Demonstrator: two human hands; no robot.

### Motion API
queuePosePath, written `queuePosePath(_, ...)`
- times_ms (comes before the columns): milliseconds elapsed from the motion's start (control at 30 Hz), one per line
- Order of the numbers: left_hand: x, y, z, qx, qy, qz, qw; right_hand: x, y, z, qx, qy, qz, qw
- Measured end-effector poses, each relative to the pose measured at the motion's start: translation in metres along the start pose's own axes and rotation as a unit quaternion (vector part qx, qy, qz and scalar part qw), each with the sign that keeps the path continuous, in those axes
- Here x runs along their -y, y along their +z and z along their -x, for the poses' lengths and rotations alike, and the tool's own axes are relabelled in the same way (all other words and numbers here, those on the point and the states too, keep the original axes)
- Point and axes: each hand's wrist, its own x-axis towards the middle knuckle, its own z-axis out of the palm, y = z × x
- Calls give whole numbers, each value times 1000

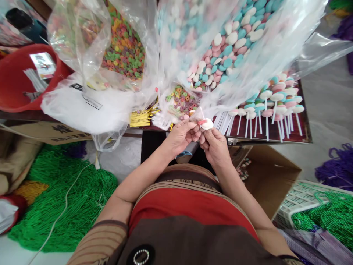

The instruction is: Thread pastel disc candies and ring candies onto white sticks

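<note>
Close together at the table's front edge, both hands meet around a small white disc piece (207,124) with a reddish ring-like bit on its left side. My right hand (216,145) pinches the white piece from below. The fingers of my left hand (183,136) are closed at its left side, by the reddish bit. A thin white stick (202,112) rises just above the fingertips. Behind the hands lie small coloured rings (183,100) in clear plastic. White sticks (223,122) lie to the right, beside finished-looking disc pops (275,97) in pink, white and blue.
Large clear bags hold coloured rings (124,48) and pastel discs (228,48). Yellow ties (140,118) lie by the table edge. A red basin (26,79) stands at left. Below are green strands (68,195), a cardboard box (271,173) and a white crate (303,200).
</note>
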Motion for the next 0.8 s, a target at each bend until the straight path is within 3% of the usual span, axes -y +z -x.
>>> queuePosePath(133, -11, -5, 5, -15, 80, -180, 980, 9, -11, -2, 25, 13, 38, 999)
queuePosePath(233, -14, -7, 9, -24, 175, -340, 924, 17, -12, -4, 52, 47, 27, 997)
queuePosePath(333, -13, -7, 11, -9, 254, -434, 864, 21, -7, -7, 49, 49, 39, 997)
queuePosePath(567, -13, -7, 17, -4, 275, -524, 806, 20, -3, -6, 31, 30, 39, 998)
queuePosePath(700, -14, -4, 19, 22, 286, -544, 789, 19, -9, -5, 32, 29, 37, 998)
queuePosePath(800, -11, -3, 17, 17, 286, -562, 776, 17, -8, -4, 2, -10, 81, 997)
